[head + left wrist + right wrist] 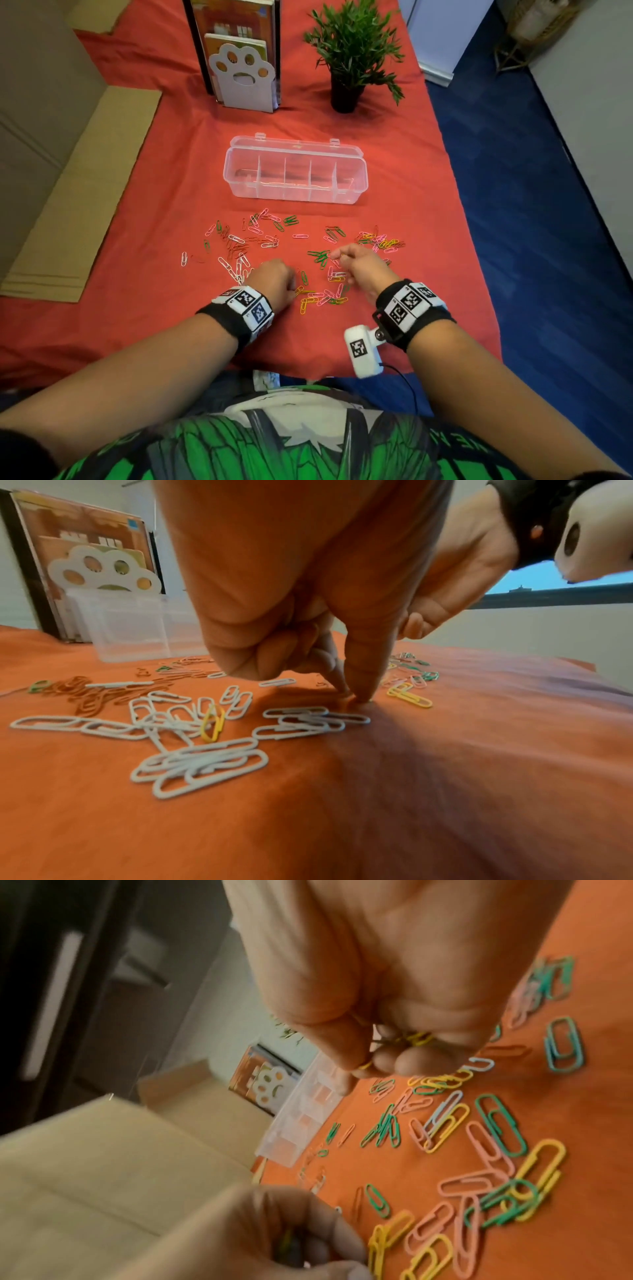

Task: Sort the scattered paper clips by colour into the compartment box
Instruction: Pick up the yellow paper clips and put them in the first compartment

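Observation:
The clear compartment box (pixel 294 193) stands open on the red cloth, its compartments bare. In front of it lie scattered paper clips: white ones (pixel 236 267) at the left, green ones (pixel 320 257) in the middle, yellow ones (pixel 305 303) nearest me. My left hand (pixel 293 286) has curled fingers, and its thumb and forefinger pinch down onto the cloth (pixel 356 697) beside the white clips (pixel 198 764). A yellowish sliver shows inside its fist (pixel 287 1240). My right hand (pixel 337 255) hovers over the clips and grips several yellow clips (pixel 416 1038) in its curled fingers.
A potted plant (pixel 344 96) and a paw-shaped bookend with books (pixel 243 78) stand behind the box. Flat cardboard (pixel 78 192) lies at the left. The table's right edge drops to a blue floor (pixel 513 205).

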Tool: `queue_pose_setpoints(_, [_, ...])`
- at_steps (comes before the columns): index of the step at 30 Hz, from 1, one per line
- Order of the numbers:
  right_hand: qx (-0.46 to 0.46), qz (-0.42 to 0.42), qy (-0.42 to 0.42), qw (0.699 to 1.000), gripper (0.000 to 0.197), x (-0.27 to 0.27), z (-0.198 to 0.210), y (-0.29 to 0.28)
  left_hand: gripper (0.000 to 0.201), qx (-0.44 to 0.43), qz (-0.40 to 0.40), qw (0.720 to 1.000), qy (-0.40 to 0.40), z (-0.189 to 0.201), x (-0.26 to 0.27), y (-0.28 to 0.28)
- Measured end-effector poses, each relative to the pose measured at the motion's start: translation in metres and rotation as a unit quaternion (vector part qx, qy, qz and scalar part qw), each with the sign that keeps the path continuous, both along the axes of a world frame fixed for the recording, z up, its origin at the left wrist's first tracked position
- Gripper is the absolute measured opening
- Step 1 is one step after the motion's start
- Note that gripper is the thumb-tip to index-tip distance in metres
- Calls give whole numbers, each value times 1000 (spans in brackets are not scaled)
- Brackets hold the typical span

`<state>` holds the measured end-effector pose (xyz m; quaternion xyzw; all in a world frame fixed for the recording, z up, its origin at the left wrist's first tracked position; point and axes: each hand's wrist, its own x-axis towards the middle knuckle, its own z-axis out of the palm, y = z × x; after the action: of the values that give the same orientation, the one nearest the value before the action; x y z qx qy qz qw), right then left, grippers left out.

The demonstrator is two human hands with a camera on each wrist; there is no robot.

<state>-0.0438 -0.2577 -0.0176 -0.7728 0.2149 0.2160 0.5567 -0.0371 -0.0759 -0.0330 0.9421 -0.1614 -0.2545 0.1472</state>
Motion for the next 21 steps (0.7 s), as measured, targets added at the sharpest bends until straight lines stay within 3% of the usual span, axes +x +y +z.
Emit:
queue_pose_setpoints(4, [188, -76, 87, 975, 20, -7, 3, 2, 20, -3, 26, 1000, 0, -2, -5, -3])
queue_pose_setpoints(7, [209, -55, 111, 970, 23, -14, 0, 7, 21, -14, 52, 998, -12, -3, -7, -4])
queue_pose_setpoints(9, [129, 7, 91, 987, 24, -17, -5, 8, 20, -26, 72, 997, -26, -5, -8, -4])
queue_pose_setpoints(11, [-33, 114, 33, 992, 21, -17, -10, 8, 25, -25, 73, 997, -22, -9, -9, -5])
queue_pose_setpoints(13, [-163, 207, -13, 965, 16, -21, -15, 9, 23, -19, 58, 998, -20, -11, -11, -8])
queue_pose_setpoints(16, [-230, 290, -42, 928, 10, -34, -26, 15, 20, -13, 33, 999, -22, -15, -11, -8])
queue_pose_setpoints(18, [-258, 300, -60, 917, 16, -37, -32, 13, 18, -18, 40, 999, -18, -16, -12, -5])
queue_pose_setpoints(21, [-296, 231, -87, 923, 16, -30, -33, 6, 17, -69, 79, 994, -18, -13, -11, 5])
